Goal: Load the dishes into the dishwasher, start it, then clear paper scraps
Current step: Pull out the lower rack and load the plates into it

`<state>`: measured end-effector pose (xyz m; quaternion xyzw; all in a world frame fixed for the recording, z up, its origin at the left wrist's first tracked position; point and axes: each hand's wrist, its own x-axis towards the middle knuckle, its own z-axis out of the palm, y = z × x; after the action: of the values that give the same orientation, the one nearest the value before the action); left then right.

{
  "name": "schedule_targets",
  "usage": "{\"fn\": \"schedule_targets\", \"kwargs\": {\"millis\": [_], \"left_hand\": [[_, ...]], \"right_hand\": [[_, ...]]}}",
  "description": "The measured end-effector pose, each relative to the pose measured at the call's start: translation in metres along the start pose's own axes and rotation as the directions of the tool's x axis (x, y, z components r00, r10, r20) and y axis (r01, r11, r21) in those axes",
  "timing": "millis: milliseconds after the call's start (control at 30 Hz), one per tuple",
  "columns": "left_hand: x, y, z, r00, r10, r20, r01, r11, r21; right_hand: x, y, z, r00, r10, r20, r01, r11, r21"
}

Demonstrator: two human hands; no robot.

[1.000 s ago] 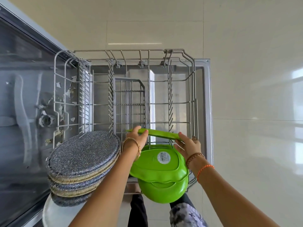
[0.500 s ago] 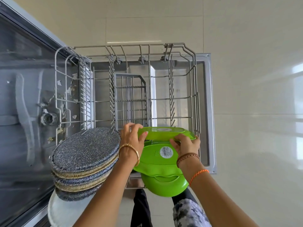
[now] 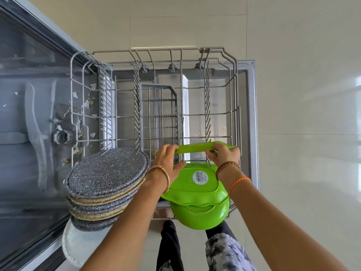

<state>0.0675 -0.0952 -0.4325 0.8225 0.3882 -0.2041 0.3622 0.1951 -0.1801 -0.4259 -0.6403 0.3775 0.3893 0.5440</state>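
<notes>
Rack (image 3: 233, 90) pulled out over open door (image 3: 252, 118), tub (image 3: 29, 114) to its left. Plate stack (image 3: 105, 173) leans in rack's near-left corner. Bowls (image 3: 197, 200) stacked at near-right edge. Flat plate (image 3: 195, 148) held edge-on just behind bowls, left hand (image 3: 168, 161) and right hand (image 3: 224, 155) at its ends. Paper scraps (image 3: 86, 104) on tub floor.

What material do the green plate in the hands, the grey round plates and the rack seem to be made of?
Green plate: likely glossy plastic, thin, with a uniform bright colour.
Grey round plates: speckled, stone-like matte finish with tan rims; melamine or ceramic, hard to tell.
Rack: metal wire, seemingly with a grey coating.
</notes>
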Motion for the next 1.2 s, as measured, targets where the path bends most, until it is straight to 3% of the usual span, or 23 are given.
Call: {"fn": "schedule_targets", "kwargs": {"millis": [200,367,600,733,833,1033,1133,1200], "left_hand": [[0.01,0.008,0.003,0.998,0.032,0.048,-0.034,0.998,0.047],[0.004,0.013,0.002,0.992,-0.012,-0.128,0.018,0.999,0.043],[-0.032,0.017,-0.012,0.982,-0.099,-0.163,0.11,0.992,0.065],[-0.079,0.046,-0.038,0.944,-0.228,-0.239,0.203,0.971,-0.125],[-0.124,0.071,-0.062,0.853,-0.394,-0.342,0.268,0.894,-0.359],[-0.214,0.083,-0.083,0.739,-0.485,-0.468,0.18,0.811,-0.556],[-0.281,0.073,-0.086,0.576,-0.616,-0.538,0.118,0.713,-0.691],[-0.33,0.064,-0.085,0.436,-0.686,-0.582,0.034,0.659,-0.751]], "right_hand": [[0.017,0.005,-0.005,0.994,0.089,-0.057,-0.088,0.996,0.018],[0.013,0.019,-0.016,0.997,0.078,0.014,-0.077,0.992,-0.099],[-0.021,0.018,-0.023,0.983,-0.147,0.111,0.175,0.934,-0.312],[-0.082,0.003,-0.02,0.931,-0.321,0.172,0.36,0.878,-0.316],[-0.135,-0.003,-0.023,0.862,-0.417,0.288,0.502,0.778,-0.378],[-0.224,0.008,-0.044,0.658,-0.545,0.52,0.745,0.573,-0.341],[-0.285,0.032,-0.052,0.51,-0.548,0.663,0.838,0.491,-0.238],[-0.327,0.058,-0.058,0.368,-0.523,0.769,0.891,0.434,-0.132]]}}
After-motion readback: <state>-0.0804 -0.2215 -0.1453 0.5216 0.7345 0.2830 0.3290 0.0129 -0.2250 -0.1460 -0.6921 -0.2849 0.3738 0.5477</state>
